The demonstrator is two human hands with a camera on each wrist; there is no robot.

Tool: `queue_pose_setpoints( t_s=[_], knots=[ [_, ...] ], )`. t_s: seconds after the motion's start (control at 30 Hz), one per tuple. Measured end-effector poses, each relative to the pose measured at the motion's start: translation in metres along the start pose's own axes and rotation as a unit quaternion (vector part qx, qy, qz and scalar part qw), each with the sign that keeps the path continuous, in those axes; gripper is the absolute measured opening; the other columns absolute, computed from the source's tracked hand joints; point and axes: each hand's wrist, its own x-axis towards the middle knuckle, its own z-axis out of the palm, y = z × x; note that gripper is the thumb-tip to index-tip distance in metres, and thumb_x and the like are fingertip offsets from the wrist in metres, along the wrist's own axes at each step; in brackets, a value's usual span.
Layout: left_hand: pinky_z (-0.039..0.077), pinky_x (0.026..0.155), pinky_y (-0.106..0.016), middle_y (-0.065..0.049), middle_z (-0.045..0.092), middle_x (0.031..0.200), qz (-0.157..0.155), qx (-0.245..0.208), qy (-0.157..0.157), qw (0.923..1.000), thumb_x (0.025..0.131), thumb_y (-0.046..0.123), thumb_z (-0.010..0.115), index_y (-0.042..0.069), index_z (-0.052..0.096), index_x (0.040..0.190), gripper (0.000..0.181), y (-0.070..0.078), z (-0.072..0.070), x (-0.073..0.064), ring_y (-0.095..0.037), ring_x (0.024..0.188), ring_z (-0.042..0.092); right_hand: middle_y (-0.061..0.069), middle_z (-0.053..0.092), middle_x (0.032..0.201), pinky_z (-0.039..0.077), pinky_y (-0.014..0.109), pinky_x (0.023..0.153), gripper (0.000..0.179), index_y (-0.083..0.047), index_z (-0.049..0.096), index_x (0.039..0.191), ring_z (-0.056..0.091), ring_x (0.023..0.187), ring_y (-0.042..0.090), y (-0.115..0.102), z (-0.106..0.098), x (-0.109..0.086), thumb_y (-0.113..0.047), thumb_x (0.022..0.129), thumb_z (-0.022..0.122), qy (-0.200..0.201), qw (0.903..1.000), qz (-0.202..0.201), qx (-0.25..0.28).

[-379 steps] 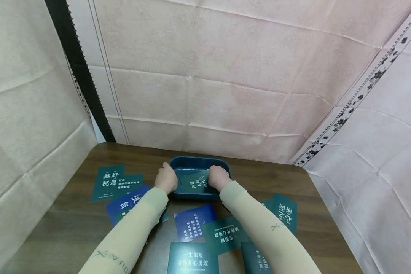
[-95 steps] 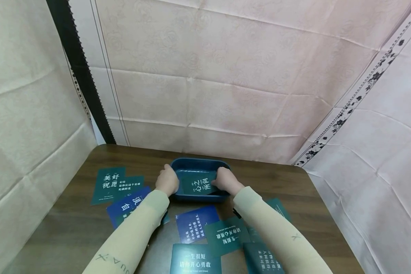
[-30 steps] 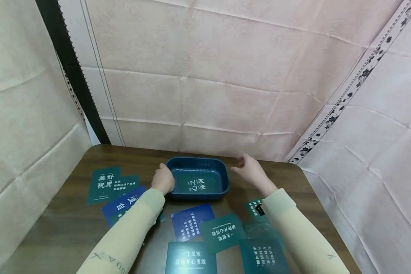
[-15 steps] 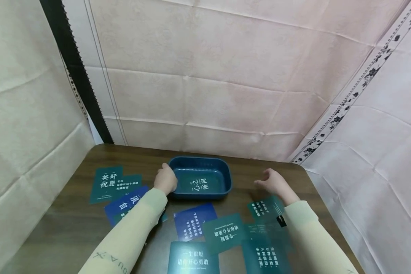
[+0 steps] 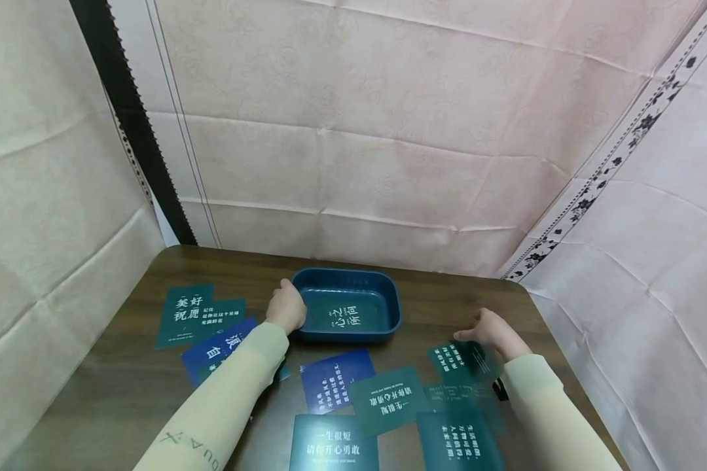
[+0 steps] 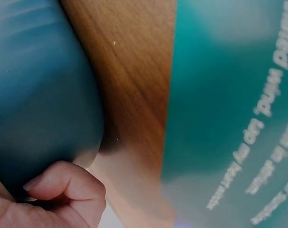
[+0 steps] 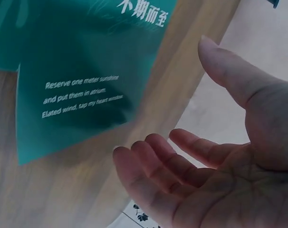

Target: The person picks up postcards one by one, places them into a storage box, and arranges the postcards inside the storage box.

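The wooden table (image 5: 82,399) bears a blue tray (image 5: 342,337) with a green card (image 5: 343,318) flat inside, so some seems done; the loose cards (image 5: 337,381) outside seem left. Anything beneath that card is hidden, the left sleeve (image 5: 212,405) covers others, and the picture's bottom cuts off the nearest. The left hand (image 5: 285,309) grips the tray's left end; the right hand (image 5: 497,333), fingers bent, holds nothing.

- Bare desk (image 5: 427,304) lets a hand pass between the tray (image 5: 350,337) and the right hand (image 5: 495,332), toward the back right corner.
- Cloth (image 5: 353,163) rises behind the back edge.
- The left hand (image 5: 286,307) blocks the tray's left end.
- The left sleeve (image 5: 224,399) stands between the left edge and the middle cards (image 5: 389,399).
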Motion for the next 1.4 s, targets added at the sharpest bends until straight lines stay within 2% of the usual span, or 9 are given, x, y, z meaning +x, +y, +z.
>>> queue_pose_setpoints(
  t_s=[0.13,0.23,0.5,0.83,0.93,1.1,1.2,1.3,1.4],
  knots=[
    [0.050,0.083,-0.057,-0.035,0.044,0.124,0.000,0.001,0.000,1.0000,0.095,0.008,0.054,-0.008,0.012,0.145,0.067,0.000,0.000,0.001,-0.040,0.095,0.059,0.040,0.039,0.134,0.038,0.062,0.096,0.096,0.016,0.031,0.139,0.043,0.120,0.052,0.004,0.001,-0.001,-0.040,0.078,0.080,-0.010,0.9998,0.011,0.010],
    [0.050,0.084,-0.057,-0.034,0.044,0.124,0.000,0.000,0.000,1.0000,0.095,0.008,0.055,-0.009,0.013,0.144,0.067,0.001,0.000,0.000,-0.041,0.095,0.059,0.038,0.045,0.128,0.041,0.062,0.092,0.097,0.016,0.033,0.136,0.049,0.112,0.048,0.005,0.002,-0.003,-0.041,0.075,0.082,-0.017,0.9997,0.011,0.014],
    [0.049,0.085,-0.058,-0.035,0.044,0.126,-0.003,-0.002,-0.005,1.0000,0.095,0.008,0.054,-0.008,0.013,0.145,0.066,0.001,-0.001,-0.001,-0.043,0.100,0.059,0.025,0.059,0.107,0.048,0.054,0.084,0.082,0.017,0.049,0.120,0.056,0.094,0.035,0.007,0.006,-0.004,-0.040,0.072,0.084,-0.028,0.9993,0.013,0.022],
    [0.051,0.082,-0.053,-0.035,0.044,0.126,0.007,0.005,-0.010,0.9999,0.096,0.008,0.052,-0.010,0.010,0.146,0.068,0.001,0.000,0.001,-0.042,0.095,0.059,0.022,0.057,0.101,0.052,0.051,0.078,0.087,0.018,0.050,0.117,0.055,0.091,0.034,0.012,0.012,-0.003,-0.042,0.067,0.087,-0.042,0.9972,0.044,0.043],
    [0.051,0.080,-0.053,-0.035,0.045,0.126,0.008,0.005,-0.009,0.9999,0.096,0.009,0.052,-0.010,0.010,0.146,0.068,0.001,0.001,0.002,-0.041,0.092,0.060,0.026,0.056,0.105,0.051,0.053,0.080,0.090,0.020,0.048,0.118,0.054,0.092,0.035,0.012,0.013,-0.001,-0.041,0.066,0.088,-0.038,0.9980,0.043,0.028],
    [0.051,0.080,-0.053,-0.035,0.044,0.126,0.010,0.005,-0.011,0.9999,0.095,0.009,0.053,-0.010,0.010,0.146,0.068,0.000,0.001,0.002,-0.040,0.092,0.060,0.033,0.050,0.107,0.047,0.056,0.086,0.098,0.024,0.044,0.119,0.049,0.095,0.039,0.010,0.013,0.001,-0.046,0.065,0.087,-0.026,0.9974,0.028,-0.061],
    [0.051,0.081,-0.053,-0.035,0.044,0.126,0.012,0.004,-0.012,0.9999,0.095,0.008,0.053,-0.011,0.011,0.146,0.068,0.000,0.000,0.001,-0.040,0.092,0.060,0.029,0.055,0.101,0.047,0.055,0.085,0.087,0.021,0.054,0.113,0.051,0.090,0.037,0.006,0.012,0.003,-0.045,0.066,0.086,-0.025,0.9951,0.003,-0.096],
    [0.051,0.082,-0.053,-0.035,0.044,0.126,0.013,0.001,-0.011,0.9999,0.096,0.008,0.053,-0.011,0.011,0.146,0.068,-0.001,-0.001,0.000,-0.040,0.092,0.060,0.022,0.060,0.095,0.049,0.053,0.083,0.072,0.013,0.064,0.106,0.054,0.085,0.033,0.002,0.011,0.004,-0.042,0.067,0.086,-0.029,0.9943,-0.012,-0.102],
    [0.051,0.083,-0.054,-0.035,0.044,0.126,0.013,-0.002,-0.012,0.9998,0.096,0.008,0.053,-0.010,0.011,0.146,0.068,-0.001,-0.002,-0.002,-0.041,0.094,0.059,0.020,0.062,0.094,0.049,0.053,0.083,0.068,0.011,0.066,0.104,0.055,0.082,0.031,0.000,0.011,0.005,-0.041,0.066,0.087,-0.035,0.9947,-0.007,-0.097]
  ],
)
